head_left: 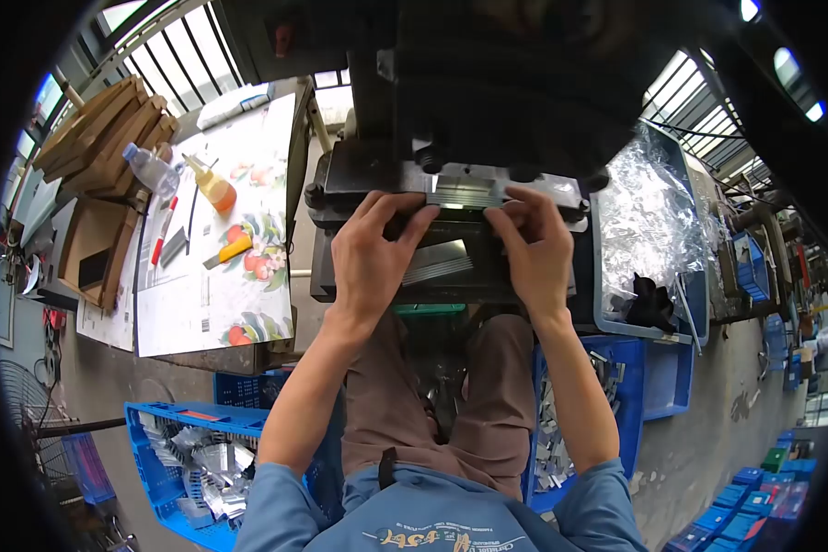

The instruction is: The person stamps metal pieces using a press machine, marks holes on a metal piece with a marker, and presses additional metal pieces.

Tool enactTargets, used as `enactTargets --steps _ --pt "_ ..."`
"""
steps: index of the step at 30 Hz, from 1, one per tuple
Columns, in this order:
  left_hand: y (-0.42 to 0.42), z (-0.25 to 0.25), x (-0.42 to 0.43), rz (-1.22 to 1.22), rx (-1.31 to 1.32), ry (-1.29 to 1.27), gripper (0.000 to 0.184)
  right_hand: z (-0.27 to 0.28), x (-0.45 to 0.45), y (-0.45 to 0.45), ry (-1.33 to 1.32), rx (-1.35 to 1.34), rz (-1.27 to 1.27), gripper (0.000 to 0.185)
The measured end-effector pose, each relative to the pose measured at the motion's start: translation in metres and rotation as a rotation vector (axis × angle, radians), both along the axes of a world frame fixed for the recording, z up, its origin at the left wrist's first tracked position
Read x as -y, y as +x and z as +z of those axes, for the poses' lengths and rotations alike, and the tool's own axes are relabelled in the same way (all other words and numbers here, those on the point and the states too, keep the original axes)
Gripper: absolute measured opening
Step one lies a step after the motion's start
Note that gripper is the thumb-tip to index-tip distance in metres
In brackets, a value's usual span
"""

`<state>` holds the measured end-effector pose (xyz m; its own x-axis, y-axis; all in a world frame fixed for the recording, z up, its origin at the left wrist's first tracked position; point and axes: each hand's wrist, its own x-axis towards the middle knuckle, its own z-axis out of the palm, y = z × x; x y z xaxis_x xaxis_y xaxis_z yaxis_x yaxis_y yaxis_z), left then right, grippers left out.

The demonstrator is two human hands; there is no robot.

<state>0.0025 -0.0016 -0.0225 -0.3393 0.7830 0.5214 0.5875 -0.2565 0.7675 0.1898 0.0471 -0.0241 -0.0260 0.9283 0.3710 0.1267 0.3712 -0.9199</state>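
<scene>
A small ribbed metal piece [466, 195] lies at the die under the dark press head [515, 101]. My left hand [370, 258] pinches its left end between thumb and fingers. At the opposite end, my right hand [538, 253] is closed with thumb and index finger on the edge. Closer to me, more flat ribbed metal pieces [439, 261] rest on the front of the press bed, between my wrists. The undersides of the fingers are partly hidden.
On the left table [170, 313] are a plastic bottle [152, 171], an orange-liquid bottle [213, 187], a yellow cutter [230, 250] and a red marker [164, 232]. Blue crates [161, 497] of metal parts flank my legs. A grey bin [607, 308] holds clear plastic [649, 221].
</scene>
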Motion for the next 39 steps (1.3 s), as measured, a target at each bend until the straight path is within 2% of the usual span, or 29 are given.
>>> enactTargets --steps 7,11,13,23,25,26,29,30,31,33,34,39 --pt "-0.002 -0.005 -0.003 0.005 -0.032 0.066 0.017 -0.002 0.0 -0.002 -0.021 0.106 -0.071 0.025" --pt "-0.001 0.0 0.0 -0.016 0.041 -0.021 0.018 -0.002 0.0 -0.001 -0.034 0.155 -0.102 0.023" --pt "-0.002 -0.002 -0.001 -0.013 0.014 0.007 0.018 -0.005 -0.001 -0.001 -0.018 0.101 -0.066 0.024" --pt "0.002 0.0 0.0 -0.002 0.024 -0.005 0.017 -0.001 0.001 -0.002 -0.017 0.165 -0.121 0.026" --pt "0.002 -0.002 -0.001 0.032 -0.031 0.058 0.017 -0.003 0.001 0.001 -0.002 0.17 -0.076 0.025" --pt "0.003 -0.001 0.0 0.01 0.032 0.016 0.017 -0.002 -0.001 0.0 0.003 0.167 -0.091 0.025" --pt "0.002 0.001 0.005 0.001 -0.026 0.041 0.017 0.004 -0.001 0.002 -0.071 0.054 0.045 0.023" --pt "0.002 0.005 0.014 -0.036 0.054 -0.083 0.021 0.006 0.001 0.002 -0.091 0.038 0.053 0.024" --pt "0.0 0.007 0.023 -0.053 0.048 -0.081 0.021 0.007 0.003 0.003 -0.115 0.022 0.059 0.025" --pt "-0.006 0.007 0.037 -0.144 -0.211 -0.11 0.026 0.007 0.004 0.005 -0.095 0.018 0.052 0.026" --pt "-0.009 0.006 0.042 -0.177 -0.249 -0.125 0.032 0.006 0.004 0.006 -0.075 0.02 0.066 0.027" --pt "-0.012 0.004 0.043 -0.212 -0.322 -0.092 0.033 0.006 0.003 0.007 -0.085 0.013 0.09 0.025"
